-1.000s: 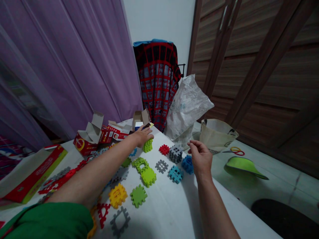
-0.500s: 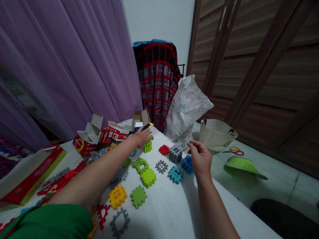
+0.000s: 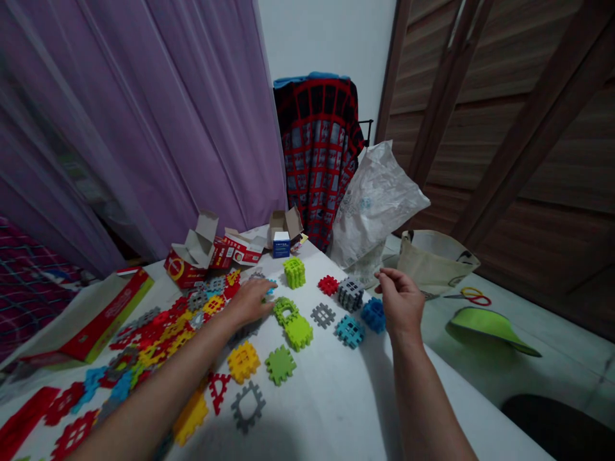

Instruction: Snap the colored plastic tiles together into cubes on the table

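2 hands [image 3: 250, 302] [image 3: 402, 302] flank 1 gray stack [image 3: 350, 294] (1 blue stack [image 3: 373, 314] adjacent).

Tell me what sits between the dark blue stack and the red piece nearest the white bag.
In the head view, a gray stack lies between the dark blue stack and the red piece.

Wall [image 3: 327, 38]: pale, evenly lit, cool-toned
Wardrobe [image 3: 523, 153]: dim, its lines slanted by wide-angle distortion
Plastic bag [image 3: 369, 198]: soft highlights along the creases
Desk [image 3: 331, 397]: diffuse shadow left of the right forearm [image 3: 423, 390]
Plastic pieces [image 3: 280, 365]: colours vivid, fine detail soft
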